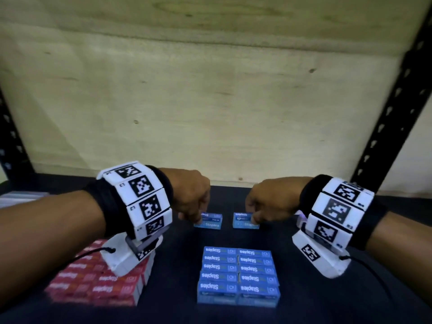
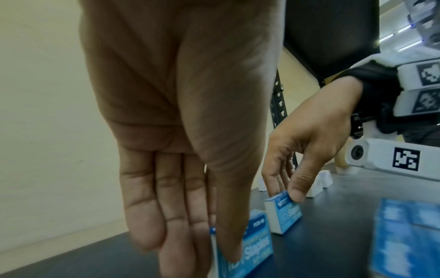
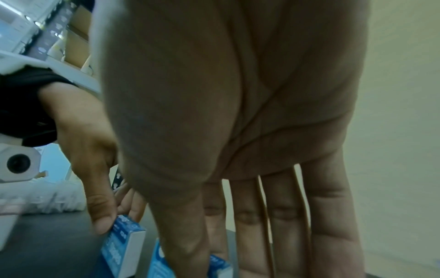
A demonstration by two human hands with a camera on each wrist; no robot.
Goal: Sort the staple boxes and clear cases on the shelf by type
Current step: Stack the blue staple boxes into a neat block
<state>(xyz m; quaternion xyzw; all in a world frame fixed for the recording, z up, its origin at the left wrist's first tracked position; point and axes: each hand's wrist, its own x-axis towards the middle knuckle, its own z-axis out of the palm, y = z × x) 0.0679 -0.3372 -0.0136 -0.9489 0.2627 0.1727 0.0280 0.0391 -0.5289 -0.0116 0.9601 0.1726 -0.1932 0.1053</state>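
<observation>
Hands pinching two loose blue staple boxes.
Left hand [image 1: 190, 195] grips left box [image 1: 208, 221]; right hand [image 1: 268, 198] grips right box [image 1: 245, 221]. Blue block [image 1: 238, 277] lies nearer the body, below both grips.

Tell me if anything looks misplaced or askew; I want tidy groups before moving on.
Only two blue cardboard staple boxes sit apart from the blue block: the left hand pinches one, the right hand pinches the other. The red staple boxes look orderly.
</observation>
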